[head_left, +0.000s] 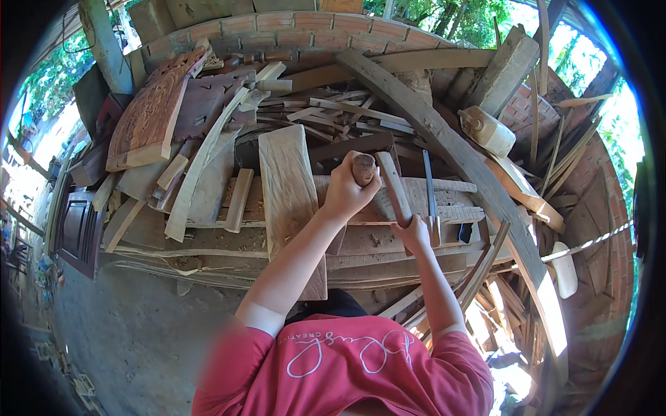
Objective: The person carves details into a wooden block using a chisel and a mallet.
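Note:
My left hand [349, 191] is closed round a thick wooden handle [363, 168], whose rounded brown end points up toward me. Whatever lies below that fist is hidden. In my right hand [414, 234] is a straight wooden stick [394, 188], gripped at its near end. Its far end leans close beside the left fist; I cannot tell whether they touch. A pale, wide wooden board [286, 180] lies lengthwise under my left forearm. To the right of the stick rests a long, narrow metal tool [429, 184] with a wooden near end.
Stacked planks [201, 239] form the work surface. A carved reddish panel [149, 114] leans at the left, and scrap strips [333, 114] pile up behind. One long beam [444, 139] slants across the right, near a dirty plastic jug [488, 132]. A brick wall [277, 24] stands beyond.

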Tool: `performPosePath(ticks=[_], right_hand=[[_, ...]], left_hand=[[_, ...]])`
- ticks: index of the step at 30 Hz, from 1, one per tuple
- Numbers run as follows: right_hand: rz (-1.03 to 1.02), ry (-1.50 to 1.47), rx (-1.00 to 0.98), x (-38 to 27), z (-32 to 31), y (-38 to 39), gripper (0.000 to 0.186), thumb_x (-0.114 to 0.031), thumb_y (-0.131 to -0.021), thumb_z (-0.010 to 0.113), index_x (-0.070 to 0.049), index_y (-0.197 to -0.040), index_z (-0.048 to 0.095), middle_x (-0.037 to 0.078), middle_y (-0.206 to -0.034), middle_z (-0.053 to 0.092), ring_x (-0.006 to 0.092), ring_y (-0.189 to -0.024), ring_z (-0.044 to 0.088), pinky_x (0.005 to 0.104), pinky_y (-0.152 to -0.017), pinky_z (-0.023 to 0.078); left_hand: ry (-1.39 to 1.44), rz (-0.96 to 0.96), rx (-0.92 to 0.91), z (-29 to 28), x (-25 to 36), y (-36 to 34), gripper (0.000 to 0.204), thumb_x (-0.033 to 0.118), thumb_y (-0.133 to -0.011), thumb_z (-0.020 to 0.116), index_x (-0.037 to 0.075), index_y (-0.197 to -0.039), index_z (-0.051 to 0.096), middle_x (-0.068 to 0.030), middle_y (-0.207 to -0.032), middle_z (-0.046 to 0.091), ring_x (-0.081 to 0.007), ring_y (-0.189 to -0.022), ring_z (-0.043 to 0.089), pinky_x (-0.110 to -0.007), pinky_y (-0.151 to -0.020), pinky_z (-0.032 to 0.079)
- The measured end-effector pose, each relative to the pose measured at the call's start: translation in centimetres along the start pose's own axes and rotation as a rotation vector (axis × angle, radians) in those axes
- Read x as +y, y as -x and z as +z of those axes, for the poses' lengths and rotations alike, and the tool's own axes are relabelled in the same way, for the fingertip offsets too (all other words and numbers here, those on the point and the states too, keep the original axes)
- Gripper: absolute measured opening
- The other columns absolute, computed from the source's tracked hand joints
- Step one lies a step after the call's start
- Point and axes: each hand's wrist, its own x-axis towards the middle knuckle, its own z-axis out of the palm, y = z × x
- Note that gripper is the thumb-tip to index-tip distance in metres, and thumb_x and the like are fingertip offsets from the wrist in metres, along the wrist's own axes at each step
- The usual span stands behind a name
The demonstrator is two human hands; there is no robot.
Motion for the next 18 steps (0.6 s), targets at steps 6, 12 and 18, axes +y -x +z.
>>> performPosePath(ticks=[6, 12, 18], right_hand=[[-0.25, 0.236, 0.322, -2.7, 0.3, 1.0, 0.081, -0.036, -0.061, 0.072, -0.005, -0.126, 0.036, 0.017, -0.122, 0.042, 0.0319, -0.109, 0.046, 0.0416, -0.086, 0.04], [-1.085, -0.059, 0.408, -6.7, 3.5, 5.5, 0.07, -0.033, -0.061, 0.073, -0.015, -0.122, 0.043, 0.016, -0.13, 0.037, 0.0313, -0.115, 0.042, 0.0438, -0.089, 0.033], [-1.193, -0.034, 0.209, -12.1, 3.4, 4.4, 0.071, -0.025, -0.061, 0.07, -0.006, -0.122, 0.041, 0.013, -0.121, 0.045, 0.0264, -0.112, 0.044, 0.0411, -0.088, 0.034]], left_hand=[[-0.038, -0.003, 0.04, -0.4, 0.2, 0.2, 0.018, 0.01, -0.072, 0.064, 0.002, -0.077, 0.049, -0.0098, -0.061, 0.056, -0.0191, -0.053, 0.057, -0.028, -0.052, 0.045], [-0.059, -0.014, 0.089, -1.2, -0.4, -0.4, 0.019, 0.011, -0.073, 0.064, 0.003, -0.076, 0.048, -0.0088, -0.061, 0.056, -0.0181, -0.052, 0.057, -0.028, -0.05, 0.044], [-0.092, 0.034, 0.163, -2.6, -0.7, -1.4, 0.018, 0.012, -0.073, 0.065, 0.003, -0.077, 0.049, -0.0062, -0.061, 0.056, -0.016, -0.053, 0.056, -0.027, -0.05, 0.044]])
